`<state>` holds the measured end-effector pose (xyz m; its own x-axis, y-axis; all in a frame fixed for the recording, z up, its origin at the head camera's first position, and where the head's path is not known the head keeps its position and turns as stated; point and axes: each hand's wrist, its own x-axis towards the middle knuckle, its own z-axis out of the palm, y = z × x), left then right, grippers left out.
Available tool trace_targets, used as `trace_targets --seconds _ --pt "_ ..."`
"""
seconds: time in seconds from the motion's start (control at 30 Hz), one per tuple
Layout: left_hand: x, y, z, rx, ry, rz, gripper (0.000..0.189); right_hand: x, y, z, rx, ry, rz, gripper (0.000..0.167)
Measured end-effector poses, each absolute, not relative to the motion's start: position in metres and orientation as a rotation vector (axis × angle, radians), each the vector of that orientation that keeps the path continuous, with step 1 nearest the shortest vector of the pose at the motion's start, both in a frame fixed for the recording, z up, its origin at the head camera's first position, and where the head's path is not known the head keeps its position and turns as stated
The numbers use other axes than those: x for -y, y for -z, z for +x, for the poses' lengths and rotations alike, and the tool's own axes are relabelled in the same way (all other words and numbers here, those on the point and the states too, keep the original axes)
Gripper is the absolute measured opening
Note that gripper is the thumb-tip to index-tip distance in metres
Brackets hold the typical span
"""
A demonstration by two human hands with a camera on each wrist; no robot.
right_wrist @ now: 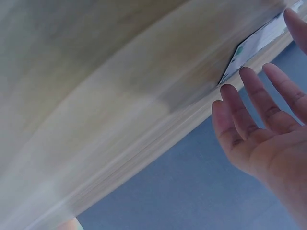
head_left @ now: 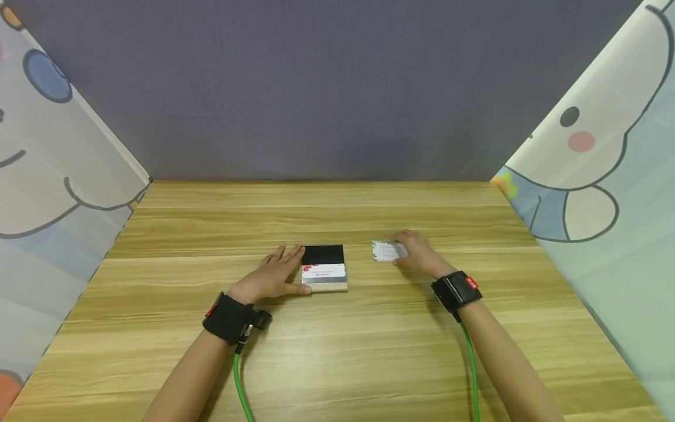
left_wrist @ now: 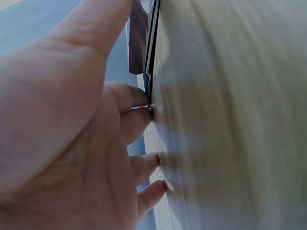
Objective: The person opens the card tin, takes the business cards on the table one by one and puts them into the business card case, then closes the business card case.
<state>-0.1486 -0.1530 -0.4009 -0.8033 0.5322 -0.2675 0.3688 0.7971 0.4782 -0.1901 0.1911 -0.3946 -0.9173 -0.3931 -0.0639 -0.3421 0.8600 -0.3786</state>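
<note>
An opened business card case [head_left: 323, 255], with a black upper half and a pale metal edge at the front, lies flat on the wooden table. In its lower half sits a white card with red flowers [head_left: 327, 271]. My left hand [head_left: 272, 275] rests at the case's left side, fingers fairly straight and spread, the thumb at the near left corner. To the right, a white card with a green leaf border [head_left: 387, 251] lies on the table. My right hand [head_left: 419, 255] reaches over that card's right end, covering part of it; the right wrist view shows loosely extended fingers [right_wrist: 252, 91] beside it.
The wooden table [head_left: 337, 351] ends at a grey-blue panel [head_left: 327, 94] at the back. Printed cartoon sheets [head_left: 590, 152] stand along both sides. A green cable [head_left: 239, 384] runs from each black wristband [head_left: 229, 318] towards the near edge.
</note>
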Motion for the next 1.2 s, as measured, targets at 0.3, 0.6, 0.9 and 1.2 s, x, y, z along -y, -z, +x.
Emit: trace_targets --seconds 0.3,0.6,0.9,1.2 --pt "0.1536 0.4019 -0.1487 -2.598 -0.576 0.682 0.096 -0.1930 0.3980 -0.1914 -2.907 0.591 -0.558 0.050" --pt "0.1532 0.4006 -0.1494 -2.594 -0.569 0.682 0.096 -0.1939 0.3983 -0.1931 -2.898 0.598 -0.566 0.048" --pt "0.1519 0.3992 -0.1488 -2.589 -0.569 0.675 0.095 -0.1946 0.3932 -0.1941 -2.880 0.580 -0.568 0.050" --pt "0.1521 0.3984 -0.1486 -2.584 -0.574 0.671 0.095 -0.1966 0.3936 -0.1947 -2.855 0.592 -0.529 0.053"
